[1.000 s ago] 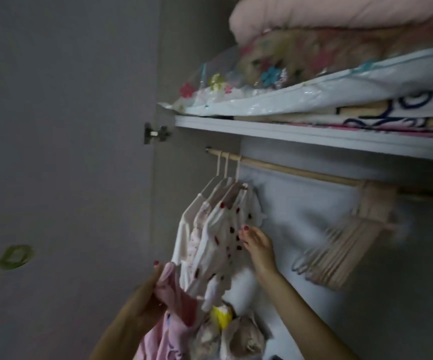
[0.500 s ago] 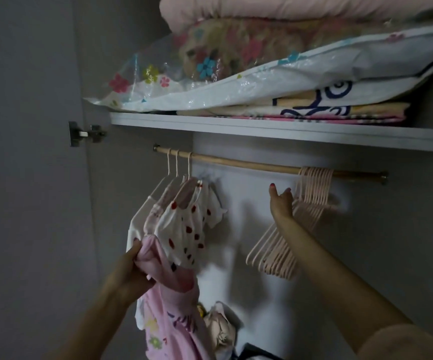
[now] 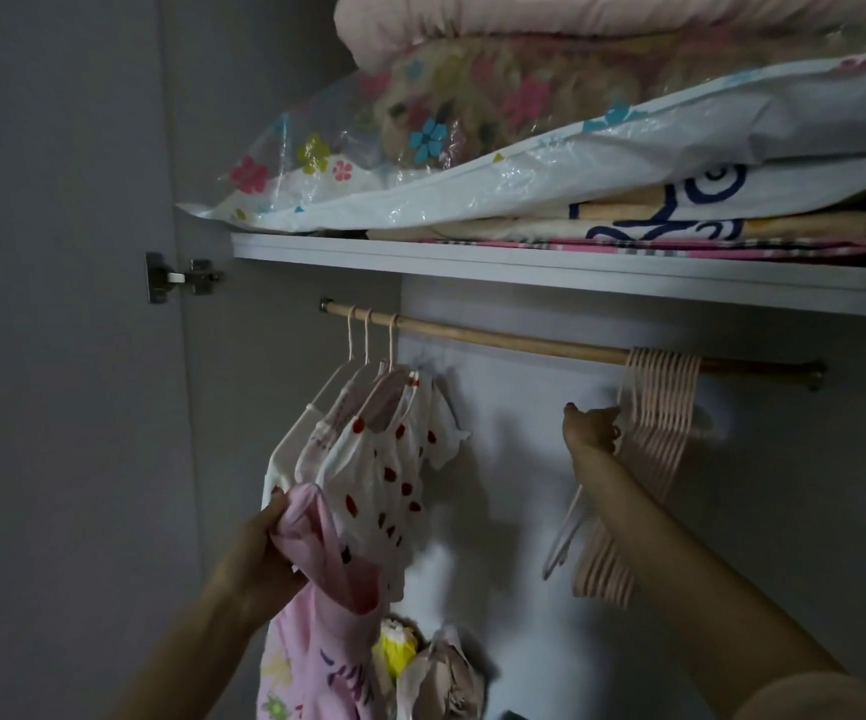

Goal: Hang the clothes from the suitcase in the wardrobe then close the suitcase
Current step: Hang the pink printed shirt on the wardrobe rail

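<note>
A wooden rail (image 3: 514, 343) runs across the open wardrobe under a white shelf (image 3: 550, 272). Three small garments hang at its left end; the front one is a white top with red spots (image 3: 384, 475). My left hand (image 3: 264, 553) grips a bunched pink garment (image 3: 316, 605) just below them. At the rail's right end hangs a bunch of pink empty hangers (image 3: 654, 433). My right hand (image 3: 589, 428) is raised to that bunch, fingers curled on the leftmost hanger. The suitcase is out of view.
Folded bedding and a flowered plastic storage bag (image 3: 472, 163) are stacked on the shelf. The wardrobe door (image 3: 56, 356) stands open on the left, with a hinge (image 3: 181, 278). Crumpled clothes and something yellow (image 3: 399, 652) lie low in the wardrobe.
My right hand left the spotted top, moved right along the rail, and now has hold of the hanger bunch. My left hand kept hold of the pink garment. The view swung right.
</note>
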